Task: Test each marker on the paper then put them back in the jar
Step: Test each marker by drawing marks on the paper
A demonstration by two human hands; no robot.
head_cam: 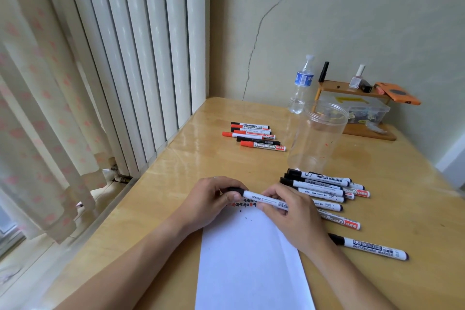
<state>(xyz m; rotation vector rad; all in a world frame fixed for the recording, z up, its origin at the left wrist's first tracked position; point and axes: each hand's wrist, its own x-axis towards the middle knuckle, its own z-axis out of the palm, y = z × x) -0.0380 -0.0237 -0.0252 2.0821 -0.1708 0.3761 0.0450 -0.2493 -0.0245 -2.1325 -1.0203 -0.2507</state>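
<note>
Both forearms reach in from the near edge over the paper (251, 259), a white sheet lying lengthwise on the table (176, 184) so its far end sits right under the hands. Along that far end runs a row of small red and black test marks (242, 202), which suggests testing is well under way.

The left hand (214, 199) has its fingers curled round the black cap end of the held marker (264, 200), while the right hand (289, 211) pinches the white barrel between thumb and fingers. The marker lies level between them just above the marks, a grip that suits pulling the cap off or pressing it back on; which of the two is hard to tell, since the fingers cover the joint.

Just right of the hands a bunch of black-capped markers (319, 186) lies side by side, with a single marker (370, 246) apart nearer the camera, all within easy reach of the right hand. A second group of mostly red-capped markers (254, 136) lies well apart at the far left, probably a sorted pile. The jar (319, 133), clear plastic, stands upright and open between the two groups with no marker in it, so the returning step looks not yet begun.

Behind it stand a water bottle (302, 85) and a small wooden shelf (352, 90).
</note>
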